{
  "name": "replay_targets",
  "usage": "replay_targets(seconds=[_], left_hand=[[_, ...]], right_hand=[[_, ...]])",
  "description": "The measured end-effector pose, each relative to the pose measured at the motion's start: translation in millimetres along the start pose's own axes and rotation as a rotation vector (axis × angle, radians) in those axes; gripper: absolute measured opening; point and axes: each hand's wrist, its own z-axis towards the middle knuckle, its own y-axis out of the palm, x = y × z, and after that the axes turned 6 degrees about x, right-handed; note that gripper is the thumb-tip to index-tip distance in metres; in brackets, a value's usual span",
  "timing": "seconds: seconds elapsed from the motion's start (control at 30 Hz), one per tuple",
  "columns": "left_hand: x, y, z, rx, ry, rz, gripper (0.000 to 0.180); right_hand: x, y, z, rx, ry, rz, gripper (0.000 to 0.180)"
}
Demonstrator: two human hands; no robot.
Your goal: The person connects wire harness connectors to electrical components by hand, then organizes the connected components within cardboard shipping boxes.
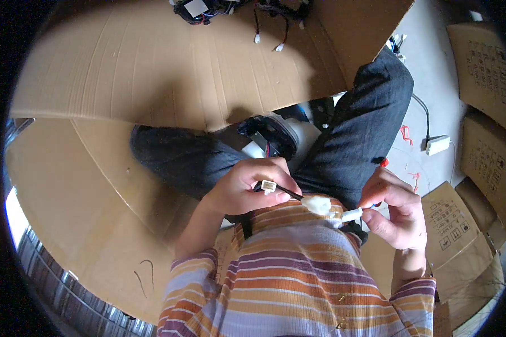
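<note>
In front of my striped top, my left hand (pixel 250 188) is closed around a black cable (pixel 290 194). A small white connector (pixel 268 186) with a rectangular opening pokes out between its fingers. Past the fingertips, the cable runs toward a bright white piece (pixel 319 205), too washed out to tell its kind. On the right, my right hand (pixel 396 210) pinches a slim white connector (pixel 351 215) between thumb and fingers, its end pointing at that white piece. Something small and red (pixel 384 162) sticks up behind this hand. A narrow gap separates the connector from the white piece.
A large cardboard sheet (pixel 152 67) spans the far side, with dark wire harnesses (pixel 208 10) on it. Between my legs sits a black coil of cable (pixel 278 137). A white adapter (pixel 438 145) and red scraps (pixel 406 135) lie on the floor, beside cardboard boxes (pixel 483 78).
</note>
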Motion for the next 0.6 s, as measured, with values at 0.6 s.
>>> replay_targets(seconds=[0.6], left_hand=[[-0.5,6.0,-2.3,-0.105,0.066,-0.001,0.002]], right_hand=[[4.9,11.6,0.6,0.007,-0.048,-0.085,0.006]])
